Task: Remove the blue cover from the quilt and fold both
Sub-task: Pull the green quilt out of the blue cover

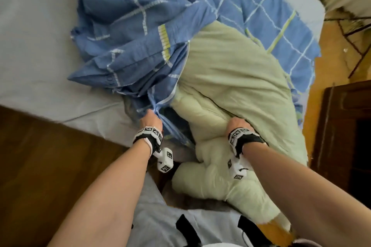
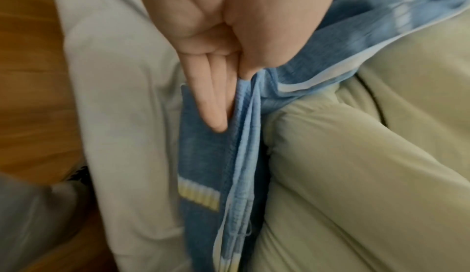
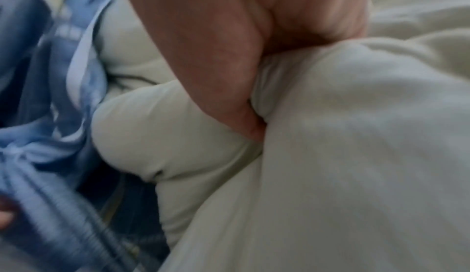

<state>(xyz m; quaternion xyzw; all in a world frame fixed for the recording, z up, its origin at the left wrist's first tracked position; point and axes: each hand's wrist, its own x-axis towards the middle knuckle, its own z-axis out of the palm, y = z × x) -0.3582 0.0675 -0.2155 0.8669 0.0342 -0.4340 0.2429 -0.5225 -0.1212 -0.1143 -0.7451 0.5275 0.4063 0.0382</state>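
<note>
The blue checked cover lies bunched on the bed, its open end facing me. A pale green quilt sticks out of that opening and hangs over the bed's near edge. My left hand pinches the cover's gathered hem between thumb and fingers. My right hand grips a thick fold of the quilt, its thumb sunk into the padding. The far part of the quilt is hidden inside the cover.
A grey sheet covers the mattress to the left. Wooden floor runs along the bed's near side. A dark wooden cabinet stands at the right, with a wire rack behind it.
</note>
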